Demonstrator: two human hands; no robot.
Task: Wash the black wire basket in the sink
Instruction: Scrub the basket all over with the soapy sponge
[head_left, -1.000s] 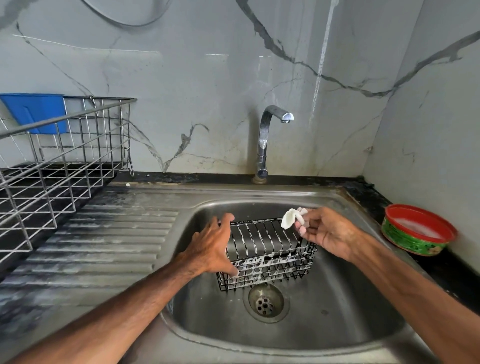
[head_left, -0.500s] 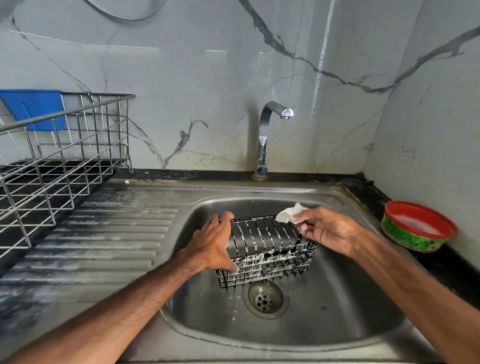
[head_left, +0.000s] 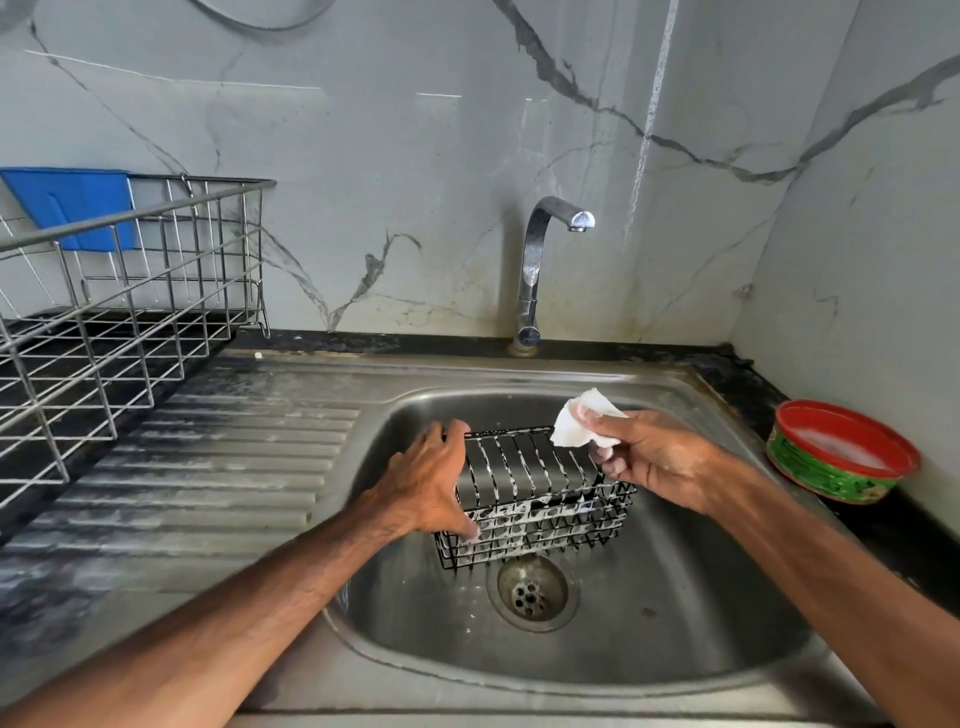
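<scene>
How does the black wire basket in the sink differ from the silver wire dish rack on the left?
The black wire basket is small and streaked with white suds; the silver wire dish rack is larger and shiny. The basket sits in the steel sink, held by the left hand; the rack stands on the counter, untouched. Both are wire grids.

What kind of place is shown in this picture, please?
Most likely a home kitchen's washing-up corner. It shows a steel sink with a ribbed drainboard, a tap against the marble-patterned wall, and a wire dish rack beside the drainboard.
</scene>
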